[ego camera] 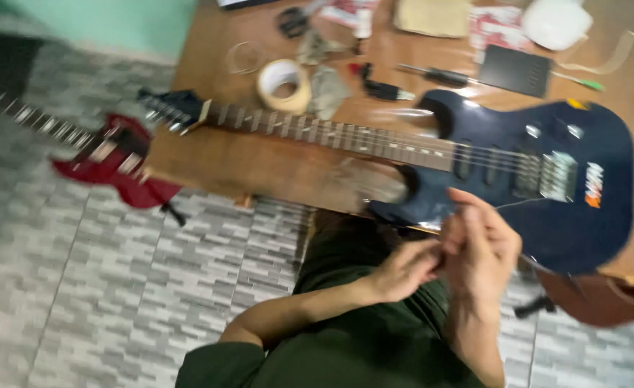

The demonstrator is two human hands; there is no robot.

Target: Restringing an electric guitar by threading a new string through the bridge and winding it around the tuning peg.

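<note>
A dark blue electric guitar (547, 179) lies flat on a wooden table (259, 169), with its neck (331, 133) pointing left. My hands meet just in front of its lower body edge. My right hand (484, 248) has its fingers curled shut, and a thin string (518, 203) seems to run from it toward the bridge (558, 176). The fingertips of my left hand (403, 269) pinch in against the right hand at the same spot. The picture is blurred, so the grip itself is unclear.
A roll of tape (283, 85), a screwdriver (439, 74), a black pad (515, 70), a white object (556, 21) and small tools lie on the table behind the guitar. A red guitar (116, 162) lies on the tiled floor at left. A brown guitar body (604, 298) sits at lower right.
</note>
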